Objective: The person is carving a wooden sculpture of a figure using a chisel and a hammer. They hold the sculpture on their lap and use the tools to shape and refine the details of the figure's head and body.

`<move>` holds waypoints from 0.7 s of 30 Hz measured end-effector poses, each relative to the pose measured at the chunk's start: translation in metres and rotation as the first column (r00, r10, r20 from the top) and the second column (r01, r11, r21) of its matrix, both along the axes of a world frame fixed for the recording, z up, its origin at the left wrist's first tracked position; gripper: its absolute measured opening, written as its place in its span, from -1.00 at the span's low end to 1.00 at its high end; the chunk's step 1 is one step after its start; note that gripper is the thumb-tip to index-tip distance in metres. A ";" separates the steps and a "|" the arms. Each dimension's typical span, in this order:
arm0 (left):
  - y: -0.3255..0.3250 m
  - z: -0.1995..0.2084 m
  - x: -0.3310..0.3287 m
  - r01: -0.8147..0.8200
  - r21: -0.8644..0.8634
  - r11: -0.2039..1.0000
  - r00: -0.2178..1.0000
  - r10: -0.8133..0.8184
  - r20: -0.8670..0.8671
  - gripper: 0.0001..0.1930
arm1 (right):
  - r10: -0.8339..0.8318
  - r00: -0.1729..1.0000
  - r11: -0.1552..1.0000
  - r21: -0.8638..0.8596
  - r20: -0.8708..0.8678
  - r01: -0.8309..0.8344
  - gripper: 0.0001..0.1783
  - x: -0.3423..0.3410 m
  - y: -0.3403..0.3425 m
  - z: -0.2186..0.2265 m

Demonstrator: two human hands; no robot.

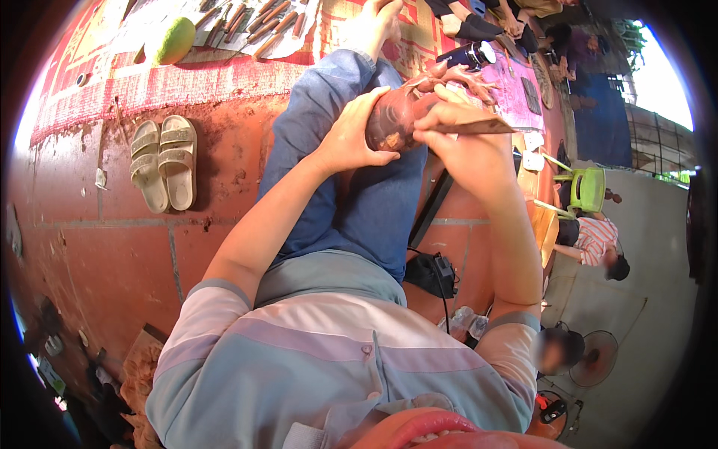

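Over my lap, my left hand (351, 135) is wrapped round the near left side of a reddish-brown wood carving (390, 120). The carving has a rounded, glossy body with a pale patch low on it, and branching shapes stick out at its far right. Close against its right side, my right hand (471, 146) is closed in a pinch on a carving tool with a wooden handle (482, 125). The handle points to the right; my fingers hide the working end. Whether the tool touches the wood cannot be made out.
Several wood-handled tools (262, 21) lie on paper over a red patterned mat (224, 86), beside a green fruit (172, 41). Beige sandals (178, 161) rest on the tiles at left. A dark jar (467, 56), a black device (434, 275) and a green chair (587, 188) are at right. Other people sit nearby.
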State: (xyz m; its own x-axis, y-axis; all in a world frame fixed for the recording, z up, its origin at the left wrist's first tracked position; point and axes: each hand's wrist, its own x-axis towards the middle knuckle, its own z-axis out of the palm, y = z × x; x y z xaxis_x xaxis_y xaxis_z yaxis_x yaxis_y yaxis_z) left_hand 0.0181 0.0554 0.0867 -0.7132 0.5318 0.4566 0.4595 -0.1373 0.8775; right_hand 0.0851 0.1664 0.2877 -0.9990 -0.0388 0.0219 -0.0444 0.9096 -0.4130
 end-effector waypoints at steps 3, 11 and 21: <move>-0.001 -0.001 -0.001 0.010 -0.004 1.000 1.000 -0.010 0.007 0.07 | -0.033 0.992 0.999 0.013 -0.122 0.034 -0.89 0.003 0.000 0.002; 0.000 -0.002 0.000 -0.008 -0.001 1.000 1.000 0.008 0.006 0.07 | 0.058 0.987 0.998 -0.008 -0.152 -0.060 -0.86 0.019 0.012 -0.015; -0.002 0.004 0.001 0.053 -0.058 0.997 0.998 -0.050 0.043 0.10 | 0.083 0.951 0.991 -0.078 -0.298 -0.111 -0.87 0.030 0.028 -0.022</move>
State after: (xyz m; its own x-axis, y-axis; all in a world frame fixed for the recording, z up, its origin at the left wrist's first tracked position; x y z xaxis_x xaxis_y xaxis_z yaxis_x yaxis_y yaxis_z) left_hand 0.0187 0.0536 0.0907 -0.7021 0.5936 0.3935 0.4159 -0.1067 0.9031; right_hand 0.1154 0.1940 0.2658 -0.9393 -0.1190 0.3218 -0.2623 0.8535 -0.4502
